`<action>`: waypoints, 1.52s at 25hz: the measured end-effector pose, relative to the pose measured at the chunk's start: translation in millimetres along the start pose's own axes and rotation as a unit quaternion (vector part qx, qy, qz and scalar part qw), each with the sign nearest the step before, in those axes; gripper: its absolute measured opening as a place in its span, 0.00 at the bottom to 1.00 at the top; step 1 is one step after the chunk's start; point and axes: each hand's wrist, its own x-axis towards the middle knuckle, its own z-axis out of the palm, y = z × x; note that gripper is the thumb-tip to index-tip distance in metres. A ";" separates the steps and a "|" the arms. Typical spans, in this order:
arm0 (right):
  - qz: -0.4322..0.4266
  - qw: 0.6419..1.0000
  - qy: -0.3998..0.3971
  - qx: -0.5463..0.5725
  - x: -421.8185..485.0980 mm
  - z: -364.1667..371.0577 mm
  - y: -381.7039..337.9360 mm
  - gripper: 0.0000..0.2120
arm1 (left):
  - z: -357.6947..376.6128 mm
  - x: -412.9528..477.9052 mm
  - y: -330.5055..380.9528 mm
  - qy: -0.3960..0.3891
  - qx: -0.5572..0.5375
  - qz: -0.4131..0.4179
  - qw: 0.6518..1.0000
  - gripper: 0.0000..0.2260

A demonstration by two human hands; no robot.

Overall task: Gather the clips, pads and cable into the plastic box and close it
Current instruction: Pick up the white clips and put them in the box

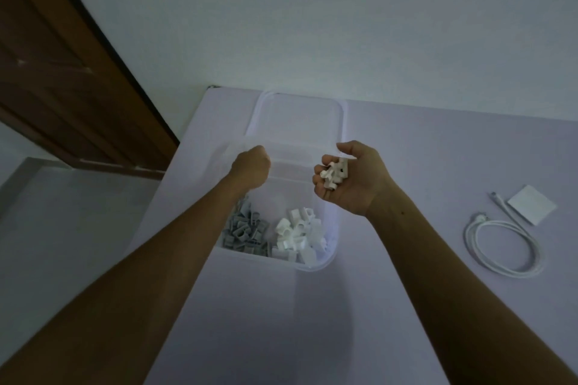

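Observation:
A clear plastic box (325, 264) stands open in the middle of the table, its lid (298, 117) lying just behind it. Inside, grey clips (245, 230) fill the near left and white clips (298, 234) the near right. My right hand (356, 180) hovers palm-up over the box's right side, cupping several white clips (334, 173). My left hand (251, 170) is a fist above the box's left part; nothing shows in it. A coiled white cable (503, 247) and a white square pad (531, 205) lie on the table to the right.
The table (391, 306) has a pale lilac top and butts against a white wall. Its left edge drops to the floor, where a brown wooden door (62, 78) stands at the far left.

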 end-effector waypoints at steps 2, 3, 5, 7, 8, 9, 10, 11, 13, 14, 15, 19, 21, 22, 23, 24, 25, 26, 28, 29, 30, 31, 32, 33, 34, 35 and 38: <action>-0.001 1.000 0.002 0.002 5.3 1.7 5.4 0.16 | 12.3 2.6 -6.0 0.006 0.139 0.033 0.990 0.12; -0.002 1.000 0.004 -0.003 7.7 1.8 7.3 0.15 | 18.2 1.5 -7.4 0.010 0.175 0.037 0.984 0.14; -0.004 1.000 0.006 -0.023 13.2 0.8 10.5 0.14 | 27.0 -1.2 -9.1 0.041 0.214 0.047 0.975 0.20; -0.008 0.999 0.012 -0.045 17.1 -2.1 12.1 0.14 | 33.7 -0.4 -12.0 0.081 0.233 0.064 0.967 0.23; -0.009 0.998 0.014 -0.052 18.2 -3.5 12.3 0.14 | 35.5 0.1 -13.1 0.096 0.237 0.069 0.964 0.23; -0.010 0.998 0.014 -0.058 18.8 -4.6 12.1 0.14 | 36.4 0.5 -13.5 0.108 0.239 0.073 0.962 0.23; -0.012 0.998 0.013 -0.063 18.9 -5.6 12.1 0.14 | 37.7 1.2 -13.8 0.118 0.243 0.077 0.960 0.22; -0.014 0.998 0.012 -0.066 19.1 -6.4 12.3 0.14 | 39.1 1.1 -13.9 0.127 0.248 0.079 0.957 0.22; -0.018 0.998 0.008 -0.067 18.7 -7.5 13.1 0.14 | 41.4 -0.3 -13.9 0.142 0.260 0.080 0.952 0.21; -0.020 0.998 0.006 -0.065 18.5 -7.5 13.3 0.14 | 43.6 0.0 -14.6 0.150 0.265 0.080 0.949 0.21; -0.021 0.998 0.003 -0.063 18.3 -7.0 13.4 0.14 | 45.1 0.2 -15.4 0.160 0.268 0.076 0.947 0.20; -0.025 0.998 0.003 -0.060 19.1 -6.7 12.7 0.15 | 44.1 -1.7 -12.4 0.188 0.273 0.070 0.941 0.19; -0.023 0.997 0.011 -0.073 18.8 -6.0 13.6 0.15 | 41.0 -7.1 -10.3 0.182 0.261 0.070 0.946 0.19; -0.022 0.996 0.020 -0.083 19.0 -5.0 14.1 0.14 | 38.5 -9.4 -10.7 0.198 0.259 0.078 0.942 0.18; -0.022 0.995 0.033 -0.096 19.7 -3.0 14.5 0.14 | 33.6 -13.6 -11.8 0.210 0.254 0.090 0.940 0.17; -0.022 0.992 0.050 -0.111 21.2 -0.4 14.7 0.13 | 28.3 -15.7 -14.1 0.222 0.261 0.107 0.933 0.15; -0.023 0.990 0.066 -0.122 23.6 2.8 15.1 0.12 | 22.7 -17.2 -18.3 0.229 0.274 0.134 0.925 0.11; -0.021 0.989 0.080 -0.126 26.9 6.0 16.0 0.12 | 16.0 -16.3 -24.3 0.236 0.274 0.175 0.916 0.07; -0.002 0.990 0.094 -0.109 36.3 13.7 20.7 0.10 | -4.8 -19.4 -35.1 0.271 0.204 0.253 0.906 0.07; 0.013 0.991 0.096 -0.097 42.4 17.6 24.4 0.10 | -16.5 -25.3 -38.3 0.297 0.149 0.271 0.904 0.06; 0.027 0.990 0.101 -0.090 48.7 21.6 28.0 0.10 | -23.9 -30.3 -42.7 0.321 0.099 0.278 0.900 0.06; 0.041 0.990 0.105 -0.088 55.9 27.0 32.9 0.10 | -29.2 -34.4 -48.7 0.338 0.060 0.270 0.900 0.06; 0.051 0.988 0.114 -0.091 62.2 32.7 37.9 0.11 | -31.2 -36.1 -55.1 0.344 0.028 0.254 0.903 0.08; 0.055 0.986 0.126 -0.097 69.3 37.4 42.6 0.11 | -30.5 -36.8 -61.1 0.330 -0.001 0.234 0.914 0.11; 0.057 0.982 0.142 -0.108 76.3 42.1 47.2 0.11 | -27.8 -35.5 -66.8 0.304 -0.030 0.213 0.928 0.13; 0.056 0.978 0.158 -0.121 82.3 47.0 51.5 0.10 | -25.1 -34.0 -70.7 0.276 -0.056 0.196 0.939 0.15; 0.046 0.971 0.184 -0.148 93.1 60.2 61.9 0.09 | -13.7 -32.7 -76.3 0.224 -0.102 0.160 0.956 0.18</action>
